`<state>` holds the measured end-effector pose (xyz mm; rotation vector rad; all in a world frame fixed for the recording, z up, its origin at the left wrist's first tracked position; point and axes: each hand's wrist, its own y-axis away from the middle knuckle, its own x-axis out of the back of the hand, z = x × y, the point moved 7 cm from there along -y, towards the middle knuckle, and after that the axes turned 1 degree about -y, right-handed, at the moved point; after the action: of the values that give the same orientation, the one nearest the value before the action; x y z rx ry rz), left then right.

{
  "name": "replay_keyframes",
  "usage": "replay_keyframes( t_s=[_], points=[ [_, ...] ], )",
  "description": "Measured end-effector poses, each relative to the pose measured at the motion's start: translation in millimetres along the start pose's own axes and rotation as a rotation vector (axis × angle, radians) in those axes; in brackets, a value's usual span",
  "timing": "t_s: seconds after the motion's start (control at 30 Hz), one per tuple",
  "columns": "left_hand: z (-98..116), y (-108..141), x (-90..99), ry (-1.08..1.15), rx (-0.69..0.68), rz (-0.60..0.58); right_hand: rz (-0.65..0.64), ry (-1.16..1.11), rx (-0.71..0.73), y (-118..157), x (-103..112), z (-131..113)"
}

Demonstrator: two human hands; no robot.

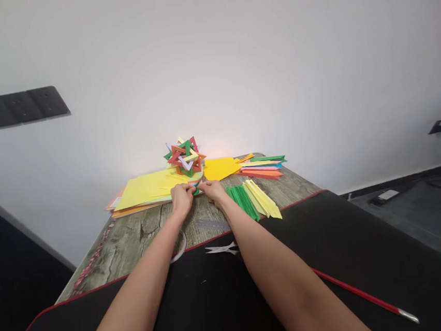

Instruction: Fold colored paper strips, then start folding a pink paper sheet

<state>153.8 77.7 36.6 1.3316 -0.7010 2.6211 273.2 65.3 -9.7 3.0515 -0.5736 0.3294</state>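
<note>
My left hand (pixel 182 196) and my right hand (pixel 213 190) are close together near the far edge of the table. Between their closed fingertips is a small folded paper piece (pixel 195 184) with green, orange and pink showing; the fingers cover part of it. Just behind it stands a many-coloured origami ball of interlocked triangles (pixel 185 157). Bundles of folded green paper strips (pixel 243 203) and pale yellow strips (pixel 262 199) lie to the right of my right hand. Beyond them are several folded strips in mixed colours (pixel 262 167).
Yellow paper sheets (pixel 139 189) are stacked left, and an orange-yellow sheet (pixel 221 168) lies behind. Nearer me are a ruler (pixel 211 224), scissors (pixel 221 248) and a partly hidden tape roll (pixel 181 246). A red stick (pixel 361 293) rests on the black mat (pixel 203 313). The wall (pixel 211 72) rises behind.
</note>
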Motion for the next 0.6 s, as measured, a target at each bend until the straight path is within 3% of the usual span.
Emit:
replay_keyframes(
  t_s=[0.33,0.6],
  points=[
    [0,0,0.1,-0.061,-0.069,-0.017,-0.087,-0.049,-0.164,13,-3,-1],
    [3,-1,-1.0,-0.101,-0.168,-0.069,-0.052,-0.096,-0.21,11,-5,0]
  ],
)
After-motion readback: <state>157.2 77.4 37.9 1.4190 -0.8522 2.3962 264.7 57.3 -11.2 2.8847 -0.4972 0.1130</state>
